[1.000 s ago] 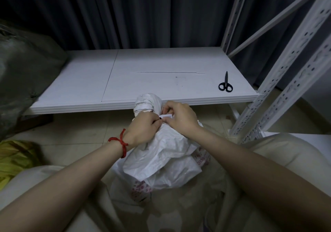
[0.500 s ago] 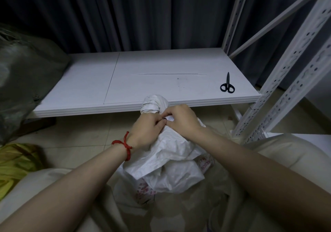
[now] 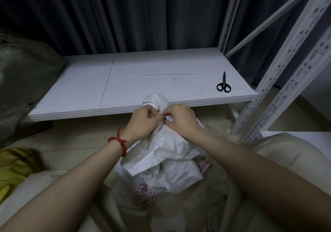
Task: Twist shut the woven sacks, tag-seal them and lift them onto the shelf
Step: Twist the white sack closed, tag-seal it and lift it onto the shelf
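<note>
A white woven sack [image 3: 166,161] with red print stands on the floor between my knees. Its mouth is twisted into a bunch [image 3: 155,101] that sticks up in front of the shelf edge. My left hand [image 3: 142,122], with a red cord at the wrist, grips the sack's neck just below the bunch. My right hand [image 3: 180,119] pinches a small white seal tag [image 3: 169,118] with dark print against the neck. The fingertips of both hands meet there. The low white shelf board [image 3: 143,81] lies just beyond the sack.
Black scissors [image 3: 223,85] lie on the right end of the shelf board. A grey-green sack [image 3: 19,81] rests on the shelf's left end. White perforated uprights [image 3: 279,81] rise at the right. A yellow bag [image 3: 12,167] lies on the floor at left. Dark curtains hang behind.
The hands have stayed at the sack's neck and worked closer together. The tag now shows between my right fingers. The view has shifted a little.
</note>
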